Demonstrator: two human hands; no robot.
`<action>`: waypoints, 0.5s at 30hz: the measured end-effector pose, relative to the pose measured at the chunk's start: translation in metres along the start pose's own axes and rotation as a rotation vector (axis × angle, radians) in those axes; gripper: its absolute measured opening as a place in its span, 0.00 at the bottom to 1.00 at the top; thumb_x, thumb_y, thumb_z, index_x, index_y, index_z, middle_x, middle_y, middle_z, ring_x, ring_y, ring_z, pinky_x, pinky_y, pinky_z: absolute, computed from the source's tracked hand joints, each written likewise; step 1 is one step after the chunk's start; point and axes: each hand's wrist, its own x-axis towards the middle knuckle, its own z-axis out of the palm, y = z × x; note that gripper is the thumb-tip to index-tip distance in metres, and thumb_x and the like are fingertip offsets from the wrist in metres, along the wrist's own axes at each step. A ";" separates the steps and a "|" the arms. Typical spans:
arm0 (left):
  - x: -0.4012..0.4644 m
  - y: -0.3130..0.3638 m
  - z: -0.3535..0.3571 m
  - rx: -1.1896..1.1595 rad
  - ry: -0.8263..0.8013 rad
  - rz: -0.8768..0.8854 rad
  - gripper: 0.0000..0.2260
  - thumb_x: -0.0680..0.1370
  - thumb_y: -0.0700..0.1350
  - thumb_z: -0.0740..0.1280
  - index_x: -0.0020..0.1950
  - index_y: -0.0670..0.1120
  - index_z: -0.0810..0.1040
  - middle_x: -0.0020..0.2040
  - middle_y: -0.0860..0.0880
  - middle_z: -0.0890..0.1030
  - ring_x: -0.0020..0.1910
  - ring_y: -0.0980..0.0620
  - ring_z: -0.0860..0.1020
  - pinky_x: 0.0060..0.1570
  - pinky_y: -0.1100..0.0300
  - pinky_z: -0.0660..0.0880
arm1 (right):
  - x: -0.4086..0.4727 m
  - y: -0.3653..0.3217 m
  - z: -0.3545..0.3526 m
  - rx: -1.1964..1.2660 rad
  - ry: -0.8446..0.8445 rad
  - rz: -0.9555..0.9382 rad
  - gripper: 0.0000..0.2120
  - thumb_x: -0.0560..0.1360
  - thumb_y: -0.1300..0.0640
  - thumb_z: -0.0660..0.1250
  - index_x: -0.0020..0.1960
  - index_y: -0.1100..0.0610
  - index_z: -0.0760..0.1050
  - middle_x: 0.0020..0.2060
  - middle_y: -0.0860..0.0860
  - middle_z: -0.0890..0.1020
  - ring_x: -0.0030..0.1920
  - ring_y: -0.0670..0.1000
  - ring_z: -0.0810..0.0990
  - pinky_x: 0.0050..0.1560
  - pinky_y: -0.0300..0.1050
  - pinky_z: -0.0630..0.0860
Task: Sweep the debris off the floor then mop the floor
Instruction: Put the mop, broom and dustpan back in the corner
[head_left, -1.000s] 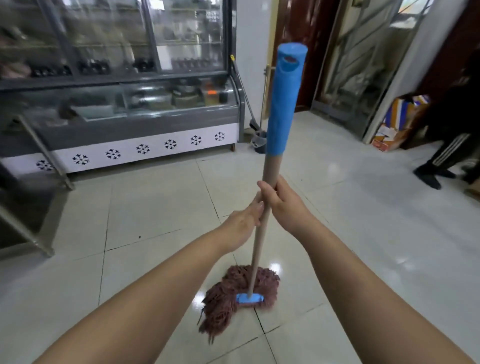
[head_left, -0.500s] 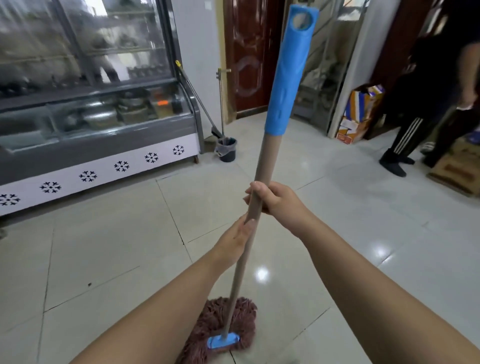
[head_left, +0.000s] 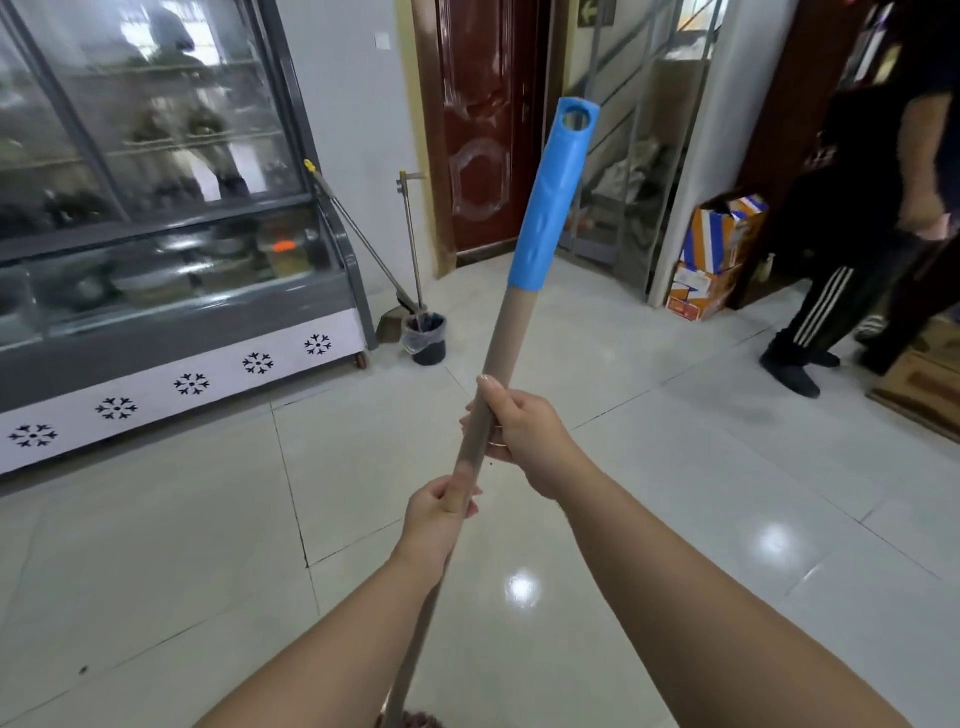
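A mop with a tan handle (head_left: 511, 332) and a blue grip at its top end leans up and to the right through the middle of the view. My right hand (head_left: 524, 436) grips the handle higher up. My left hand (head_left: 439, 519) grips it just below. Only a sliver of the reddish mop head (head_left: 415, 721) shows at the bottom edge, on the glossy pale tiled floor (head_left: 675, 467). A small dark speck (head_left: 83, 670) lies on a tile at the lower left.
A glass display cooler (head_left: 171, 270) fills the left. Beside it a broom and a dustpan handle lean by a small black bin (head_left: 427, 338). A dark red door (head_left: 488, 130) stands behind. A person in striped trousers (head_left: 831, 291) stands at right near cardboard boxes (head_left: 714, 260).
The mop head has slid toward me and almost out of view at the bottom. The handle tilts further right, and the view has turned right toward the door.
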 end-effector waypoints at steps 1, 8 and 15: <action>0.015 0.010 0.009 -0.007 0.007 0.002 0.20 0.73 0.63 0.64 0.33 0.47 0.78 0.29 0.51 0.76 0.30 0.57 0.75 0.33 0.62 0.65 | 0.014 -0.009 -0.011 0.022 0.011 -0.006 0.17 0.77 0.45 0.62 0.39 0.57 0.76 0.36 0.52 0.81 0.39 0.49 0.80 0.49 0.48 0.80; 0.110 0.074 0.085 -0.028 -0.003 0.011 0.20 0.74 0.63 0.60 0.37 0.47 0.78 0.29 0.49 0.76 0.30 0.54 0.73 0.33 0.61 0.66 | 0.120 -0.057 -0.089 0.098 -0.011 -0.054 0.17 0.77 0.44 0.60 0.41 0.57 0.76 0.37 0.53 0.82 0.39 0.50 0.82 0.39 0.43 0.81; 0.243 0.230 0.132 -0.227 -0.033 0.127 0.21 0.73 0.62 0.64 0.37 0.43 0.79 0.28 0.48 0.77 0.27 0.53 0.74 0.35 0.62 0.73 | 0.276 -0.186 -0.135 0.132 -0.066 -0.220 0.19 0.75 0.43 0.65 0.46 0.60 0.77 0.28 0.49 0.83 0.30 0.47 0.83 0.29 0.39 0.79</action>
